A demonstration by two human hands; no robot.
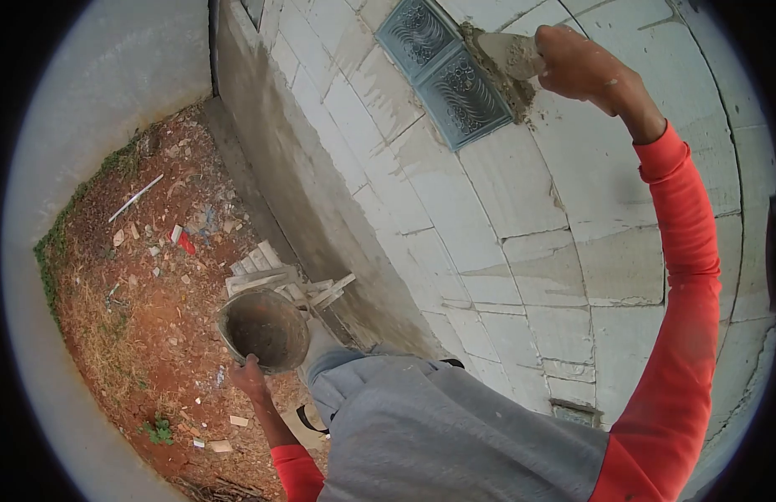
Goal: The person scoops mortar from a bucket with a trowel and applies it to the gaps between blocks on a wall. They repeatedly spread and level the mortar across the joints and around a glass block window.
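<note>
My right hand (578, 71) is closed around the handle of a mortar-smeared trowel (507, 55); the handle is hidden in my fist. The blade lies against wet mortar (518, 99) along the right edge of two patterned glass blocks (465, 94) set in the wall. Lower left, my left hand (250, 376) grips the rim of a dark bucket (266, 330), its fingers partly hidden. The bucket is tilted toward me, and its inside is coated with greyish mortar.
The pale block wall (538, 268) fills the right side, with a rough rendered strip (296, 184) at its base. Stacked offcuts (262, 266) lie beside the bucket. Reddish ground (153, 301) holds rubble and a white stick (136, 198). A grey wall (112, 75) borders the left.
</note>
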